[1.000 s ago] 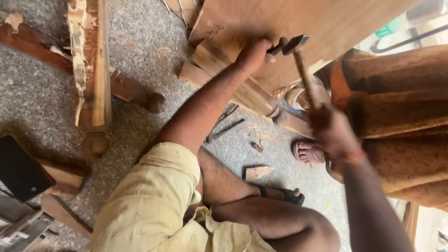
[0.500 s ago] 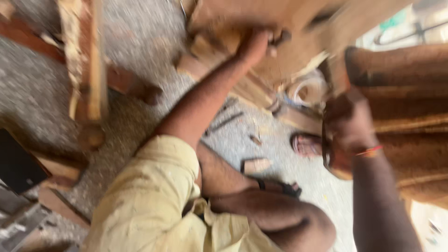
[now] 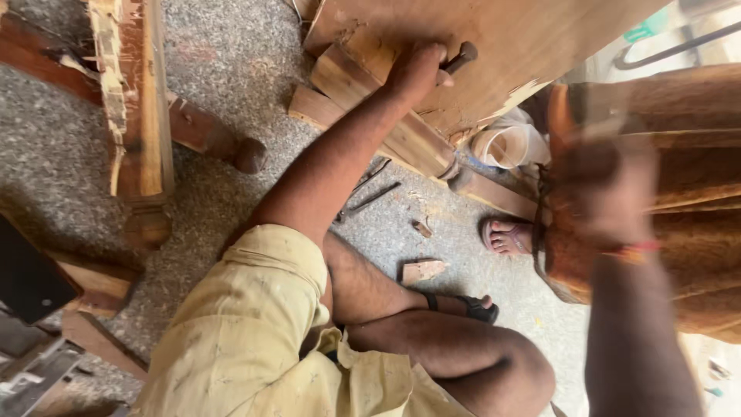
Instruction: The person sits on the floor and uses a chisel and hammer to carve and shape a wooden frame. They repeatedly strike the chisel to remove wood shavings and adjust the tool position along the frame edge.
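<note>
We see our left hand [image 3: 417, 71] reaching up and away from us, its fingers curled tight around a chisel [image 3: 458, 59] whose dark rounded handle end sticks out to the right of the fist. The chisel sits inside the grip, and the hand presses against a large wooden panel [image 3: 502, 38] that fills the top of the view. Just below the hand, pale wooden blocks [image 3: 347, 85] lie stacked against the panel's lower edge. Our right hand [image 3: 598, 189] hangs lower and well to the right, apart from the chisel; it is badly blurred, so we cannot tell whether it is closed or what it holds, though a red band [image 3: 633, 249] shows at the wrist. Behind it stands a brown wooden piece [image 3: 695, 177]. On the gravelly floor [image 3: 231, 62] near our knee lie a small wood offcut [image 3: 422, 270] and a thin dark rod [image 3: 374, 197]. A sandalled foot [image 3: 505, 235] rests beside the offcut, and a white tub [image 3: 509, 145] sits under the panel's edge. A turned wooden leg [image 3: 131, 100] lies at the left.
</note>
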### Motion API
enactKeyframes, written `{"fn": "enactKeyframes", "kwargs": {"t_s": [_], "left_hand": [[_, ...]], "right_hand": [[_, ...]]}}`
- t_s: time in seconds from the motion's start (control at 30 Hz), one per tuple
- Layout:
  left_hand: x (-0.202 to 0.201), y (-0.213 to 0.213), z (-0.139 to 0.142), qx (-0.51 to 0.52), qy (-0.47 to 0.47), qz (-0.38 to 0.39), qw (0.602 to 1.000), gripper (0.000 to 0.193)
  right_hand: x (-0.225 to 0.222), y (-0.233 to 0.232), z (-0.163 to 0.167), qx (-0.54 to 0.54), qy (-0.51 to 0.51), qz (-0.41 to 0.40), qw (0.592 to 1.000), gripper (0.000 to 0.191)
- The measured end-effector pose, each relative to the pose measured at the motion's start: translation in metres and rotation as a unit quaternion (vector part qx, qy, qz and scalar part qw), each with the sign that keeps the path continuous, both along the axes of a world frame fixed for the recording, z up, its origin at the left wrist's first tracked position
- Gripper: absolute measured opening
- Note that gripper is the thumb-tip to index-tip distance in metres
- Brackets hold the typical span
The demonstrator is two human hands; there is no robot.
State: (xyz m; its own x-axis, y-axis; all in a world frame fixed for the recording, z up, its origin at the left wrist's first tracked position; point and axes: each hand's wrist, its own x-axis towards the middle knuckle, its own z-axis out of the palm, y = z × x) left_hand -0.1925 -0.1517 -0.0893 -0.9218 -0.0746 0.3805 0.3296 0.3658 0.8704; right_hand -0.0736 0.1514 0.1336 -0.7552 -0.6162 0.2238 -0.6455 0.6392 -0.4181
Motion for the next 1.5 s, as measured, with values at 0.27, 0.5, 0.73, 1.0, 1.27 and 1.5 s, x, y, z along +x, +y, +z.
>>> {"fn": "enactKeyframes", "kwargs": {"t_s": [0.27, 0.5, 0.73, 1.0, 1.27, 1.5], "left_hand": [[0.001, -0.002, 0.004, -0.01, 0.02, 0.028, 0.999, 0.028], [0.002, -0.003, 0.004, 0.001, -0.016, 0.009, 1.0, 0.026], [0.006, -0.004, 0.013, 0.029, -0.085, -0.024, 0.996, 0.023], [0.003, -0.001, 0.012, 0.019, -0.057, -0.011, 0.998, 0.02], [0.01, -0.008, 0.017, 0.036, -0.061, -0.012, 0.997, 0.018], [0.006, -0.004, 0.01, 0.033, -0.047, -0.004, 0.998, 0.016]], "right_hand": [[0.027, -0.098, -0.025, -0.152, -0.262, -0.226, 0.926, 0.022], [0.008, -0.038, 0.041, -0.272, -0.164, -0.198, 0.927, 0.034], [0.025, -0.111, -0.018, -0.114, -0.31, -0.274, 0.903, 0.014], [0.018, -0.026, 0.047, -0.325, -0.092, -0.175, 0.925, 0.024], [0.024, -0.088, -0.057, -0.148, -0.428, -0.329, 0.829, 0.029], [0.018, -0.017, 0.025, -0.228, -0.009, -0.183, 0.956, 0.035]]}}
